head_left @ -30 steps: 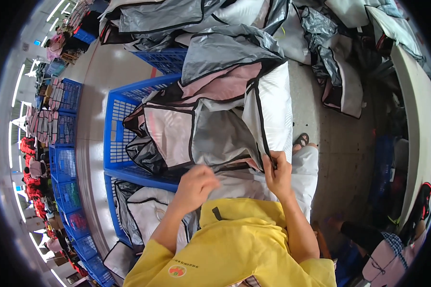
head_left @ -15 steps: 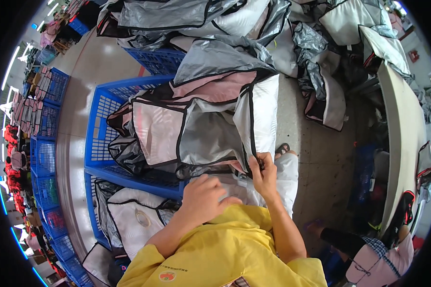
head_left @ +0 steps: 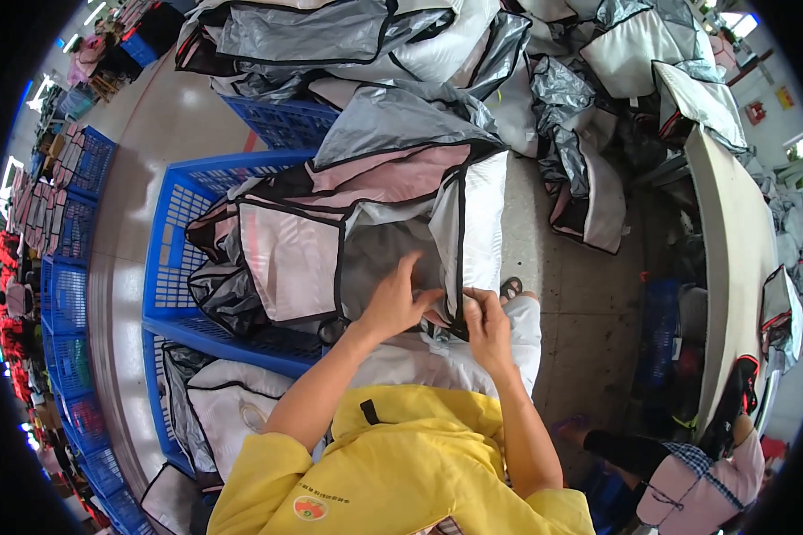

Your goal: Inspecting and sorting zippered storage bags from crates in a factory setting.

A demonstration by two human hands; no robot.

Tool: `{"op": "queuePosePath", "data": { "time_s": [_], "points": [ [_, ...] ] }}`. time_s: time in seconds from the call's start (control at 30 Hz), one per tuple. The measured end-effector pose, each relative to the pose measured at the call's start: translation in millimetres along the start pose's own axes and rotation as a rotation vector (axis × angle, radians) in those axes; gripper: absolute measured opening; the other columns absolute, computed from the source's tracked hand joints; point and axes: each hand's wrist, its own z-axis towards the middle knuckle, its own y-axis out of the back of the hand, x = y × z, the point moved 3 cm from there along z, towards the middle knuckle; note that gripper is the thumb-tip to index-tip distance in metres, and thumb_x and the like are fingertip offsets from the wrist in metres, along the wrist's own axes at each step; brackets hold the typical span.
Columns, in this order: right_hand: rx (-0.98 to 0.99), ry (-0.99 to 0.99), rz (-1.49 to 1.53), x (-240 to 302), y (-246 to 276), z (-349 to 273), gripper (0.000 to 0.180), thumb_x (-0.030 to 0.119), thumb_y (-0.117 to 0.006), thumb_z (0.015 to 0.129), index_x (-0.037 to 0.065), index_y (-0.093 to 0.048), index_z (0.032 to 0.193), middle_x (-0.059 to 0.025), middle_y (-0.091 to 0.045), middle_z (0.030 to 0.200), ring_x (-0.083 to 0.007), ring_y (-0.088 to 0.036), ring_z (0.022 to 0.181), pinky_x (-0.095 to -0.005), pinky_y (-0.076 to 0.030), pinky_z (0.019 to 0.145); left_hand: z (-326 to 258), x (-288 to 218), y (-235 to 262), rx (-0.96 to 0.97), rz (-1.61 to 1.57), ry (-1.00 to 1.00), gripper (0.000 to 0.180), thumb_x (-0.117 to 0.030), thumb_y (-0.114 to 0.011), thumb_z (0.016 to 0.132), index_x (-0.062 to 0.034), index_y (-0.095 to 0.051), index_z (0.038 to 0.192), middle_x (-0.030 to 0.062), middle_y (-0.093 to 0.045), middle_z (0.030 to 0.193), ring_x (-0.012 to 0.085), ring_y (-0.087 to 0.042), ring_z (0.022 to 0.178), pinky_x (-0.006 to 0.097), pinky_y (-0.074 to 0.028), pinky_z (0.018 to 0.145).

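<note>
A large fabric storage bag (head_left: 330, 241) with white, grey and pink panels and black piping lies across a blue plastic crate (head_left: 174, 267) in front of me. My left hand (head_left: 400, 299) rests with spread fingers on the bag's grey panel near its lower edge. My right hand (head_left: 484, 325) pinches the black-trimmed corner of the white panel just right of the left hand. Both forearms come up from my yellow shirt (head_left: 401, 473). What lies under the hands is hidden.
Heaps of similar grey and white bags (head_left: 401, 45) fill the floor beyond. More blue crates (head_left: 67, 259) line the left side. A second crate with a white bag (head_left: 223, 401) stands at lower left. A long pale table (head_left: 732, 259) runs along the right, a seated person (head_left: 696, 481) beside it.
My left hand has moved up and right from the bag's lower edge onto the grey panel, fingers spreading. My right hand stays on the black-trimmed corner. The view shifted slightly.
</note>
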Motion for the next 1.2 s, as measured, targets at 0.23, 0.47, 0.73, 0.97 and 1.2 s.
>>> {"op": "queuePosePath", "data": {
  "time_s": [0.23, 0.47, 0.73, 0.97, 1.2],
  "points": [
    [-0.047, 0.199, -0.669, 56.8, 33.3, 25.1, 0.028, 0.024, -0.061, 0.104, 0.004, -0.068, 0.123, -0.0119, -0.07, 0.09, -0.0308, -0.066, 0.075, -0.0408, -0.053, 0.067, -12.3, -3.8, -2.3, 0.057, 0.171, -0.223, 0.064, -0.016, -0.064, 0.095, -0.0236, -0.048, 0.156, 0.0109, -0.058, 0.093, 0.0331, -0.062, 0.085, 0.044, -0.053, 0.079],
    [-0.049, 0.527, -1.128, 98.2, 14.9, 46.9, 0.029, 0.019, -0.075, 0.091, 0.007, -0.071, 0.118, -0.0055, -0.065, 0.09, -0.0257, -0.063, 0.084, -0.0397, -0.052, 0.076, -13.1, -1.1, -1.4, -0.037, 0.175, -0.279, 0.061, -0.016, -0.064, 0.094, -0.0248, -0.052, 0.153, 0.0101, -0.058, 0.093, 0.033, -0.063, 0.087, 0.045, -0.052, 0.084],
    [0.013, 0.619, -1.172, 110.4, 6.4, 55.0, 0.027, 0.018, -0.073, 0.091, 0.006, -0.07, 0.115, -0.0043, -0.064, 0.087, -0.0242, -0.061, 0.084, -0.0382, -0.049, 0.072, -12.4, -6.0, 0.6, -0.056, 0.187, -0.239, 0.057, -0.013, -0.062, 0.093, -0.0222, -0.057, 0.149, 0.0104, -0.059, 0.092, 0.0331, -0.064, 0.089, 0.046, -0.053, 0.085],
    [-0.057, 0.572, -1.292, 104.8, -5.7, 54.4, 0.025, 0.019, -0.075, 0.089, 0.007, -0.072, 0.112, -0.0044, -0.064, 0.087, -0.0239, -0.062, 0.082, -0.0376, -0.05, 0.071, -12.7, -2.0, -2.8, -0.083, 0.218, -0.267, 0.067, -0.013, -0.066, 0.09, -0.0266, -0.051, 0.154, 0.01, -0.059, 0.092, 0.0312, -0.064, 0.087, 0.043, -0.053, 0.082],
    [-0.072, 0.558, -1.272, 105.9, -6.8, 54.9, 0.022, 0.019, -0.075, 0.09, 0.006, -0.073, 0.107, -0.0047, -0.065, 0.086, -0.0242, -0.063, 0.083, -0.0374, -0.051, 0.071, -12.4, -1.6, -2.9, -0.077, 0.207, -0.265, 0.067, -0.013, -0.067, 0.09, -0.0246, -0.05, 0.154, 0.0097, -0.059, 0.092, 0.0309, -0.064, 0.088, 0.043, -0.052, 0.083]
  ]
}}
